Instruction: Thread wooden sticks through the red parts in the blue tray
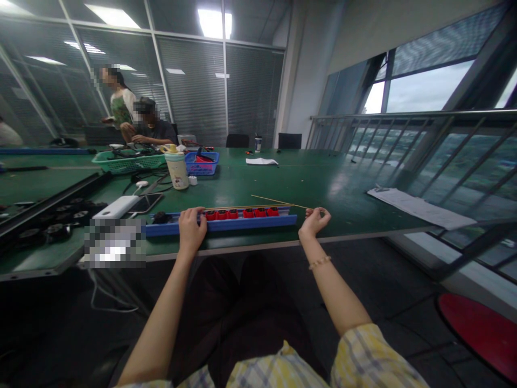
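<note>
A long blue channel-shaped rail [250, 223] lies along the table's near edge, with several red and black blocks [232, 214] set in a row inside it. My left hand [192, 229] is wrapped over the rail left of the red blocks, fingers on its far side. Off the rail's right end, my right hand [314, 221] pinches a thin yellow strip [274, 201] between thumb and fingers. The strip's free end points left, above the rail. Another yellow line runs along the rail's far edge; whether it joins the held strip I cannot tell. A dark part [161, 217] sits at the rail's left end.
Left of the rail are a white power bank [118, 207], a phone [146, 203] and dark round parts [56, 230]. Behind stand a cup [176, 171], a green basket [133, 163] and a blue basket [203, 165]. Papers [420, 206] lie right. Two people [151, 129] are across the table.
</note>
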The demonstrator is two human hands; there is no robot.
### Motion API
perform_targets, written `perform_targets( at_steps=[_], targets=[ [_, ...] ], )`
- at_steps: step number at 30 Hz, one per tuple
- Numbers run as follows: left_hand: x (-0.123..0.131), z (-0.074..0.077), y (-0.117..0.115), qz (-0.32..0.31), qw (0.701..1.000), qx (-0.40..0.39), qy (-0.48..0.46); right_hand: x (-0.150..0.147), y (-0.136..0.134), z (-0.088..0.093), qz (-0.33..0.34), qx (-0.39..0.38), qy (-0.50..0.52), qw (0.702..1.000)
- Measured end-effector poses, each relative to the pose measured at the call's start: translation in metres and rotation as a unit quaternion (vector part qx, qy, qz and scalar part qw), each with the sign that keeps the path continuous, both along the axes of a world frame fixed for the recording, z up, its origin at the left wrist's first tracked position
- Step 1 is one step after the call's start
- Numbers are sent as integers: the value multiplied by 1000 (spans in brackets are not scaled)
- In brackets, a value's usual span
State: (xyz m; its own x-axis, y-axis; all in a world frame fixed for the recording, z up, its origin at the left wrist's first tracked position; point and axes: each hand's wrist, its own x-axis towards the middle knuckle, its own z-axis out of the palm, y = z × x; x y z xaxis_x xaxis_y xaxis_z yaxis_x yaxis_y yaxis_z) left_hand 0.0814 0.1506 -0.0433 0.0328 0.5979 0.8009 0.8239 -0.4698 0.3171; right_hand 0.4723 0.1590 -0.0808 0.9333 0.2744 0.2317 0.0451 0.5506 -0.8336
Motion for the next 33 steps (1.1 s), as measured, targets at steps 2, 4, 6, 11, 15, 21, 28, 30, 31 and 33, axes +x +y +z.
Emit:
perform_targets(
  at_steps=[2,4,6,11,15,21,28,30,31,33],
  targets=[
    [0,-1,0,0,1000,1,1,1,1,0,5,2,5,1000],
    [0,-1,0,1,1000,-2,0,1,0,1,7,-5,-5,1000],
    [0,-1,0,2,1000,-6,-2,0,-2,3,-1,-22,-26,999],
    [-1,0,0,1,1000,-3,-4,0,-16,16,-21,-69,-164,984],
    [-1,0,0,0,1000,-1,-5,18,-25,29,14,-69,-209,975],
    [-1,1,-1,-1,1000,4,-11,69,-37,45,101,-87,-266,955],
    [0,2,-2,3,1000,-7,-14,117,-54,41,100,-313,-358,874],
    [-1,2,-2,2,1000,-7,-13,120,-57,38,90,-393,-352,845],
    [-1,1,-2,2,1000,-6,-11,119,-58,37,89,-421,-340,836],
    [-1,1,-1,2,1000,-4,-8,114,-59,36,90,-454,-310,830]
  ],
)
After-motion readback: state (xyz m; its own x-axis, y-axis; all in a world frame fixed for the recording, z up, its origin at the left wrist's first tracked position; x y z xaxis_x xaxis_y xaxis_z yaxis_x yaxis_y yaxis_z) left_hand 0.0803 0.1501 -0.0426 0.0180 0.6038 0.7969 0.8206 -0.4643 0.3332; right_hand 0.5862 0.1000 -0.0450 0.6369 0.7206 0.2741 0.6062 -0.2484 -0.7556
